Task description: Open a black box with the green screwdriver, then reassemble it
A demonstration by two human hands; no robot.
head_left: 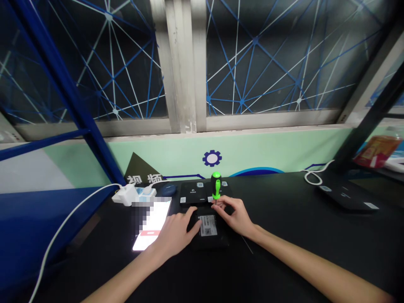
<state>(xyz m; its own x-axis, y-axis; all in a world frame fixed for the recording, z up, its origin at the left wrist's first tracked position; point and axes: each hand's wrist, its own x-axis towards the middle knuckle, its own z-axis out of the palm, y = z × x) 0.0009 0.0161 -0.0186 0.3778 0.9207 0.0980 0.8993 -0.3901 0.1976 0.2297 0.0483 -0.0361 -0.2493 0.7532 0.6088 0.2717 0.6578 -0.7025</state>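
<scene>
The left hand (176, 231) is bare, and so is the right hand (237, 216). The left arm (129, 273) and the right arm (303, 265) are bare too, all the way to where the view ends. Both arms look long, thin and smooth. They are skinniest near the wrists (255, 232) and wider farther back. The fingers (190, 213) are thin.

Worktop (246, 280) is black | left: lit-screen device (159, 219), white power strip (142, 193), dark blue mouse (168, 190) | centre: labelled black box (208, 240), two flat boxes (192, 194) lie behind | right: another black box (350, 195), white cable (313, 181)
</scene>
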